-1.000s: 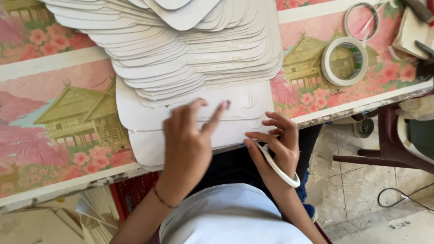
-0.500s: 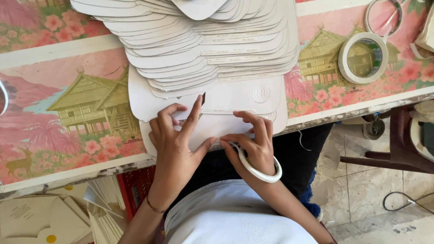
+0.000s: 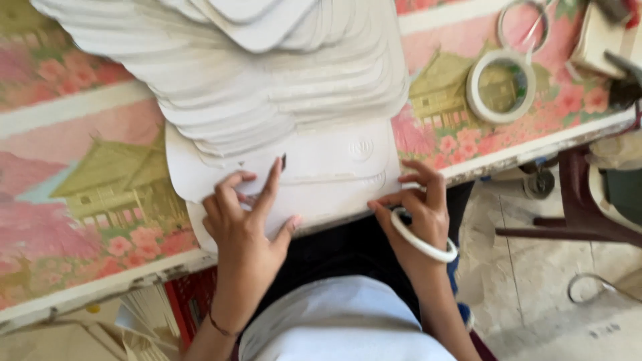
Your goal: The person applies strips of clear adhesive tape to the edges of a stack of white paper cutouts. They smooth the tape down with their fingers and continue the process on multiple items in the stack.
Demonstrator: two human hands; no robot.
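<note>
Nearest me, my left hand (image 3: 244,217) lies flat and spread on the flat white die-cut cardboard sheet (image 3: 321,175), index finger stretched up toward a small dark mark, thumb out to the right; it presses, gripping nothing. My right hand (image 3: 420,207) sits at the sheet's right edge, fingers curled and pinching that edge, a white plastic ring of tape (image 3: 422,239) around the wrist. The sheet lies between both hands at the near edge of the pink pagoda-and-flower printed tablecloth (image 3: 87,180), overhanging it. Just beyond, a fanned stack of matching white cardboard sheets (image 3: 234,67) overlaps its far side. Farther right, a white tape roll (image 3: 501,85) rests flat.
</note>
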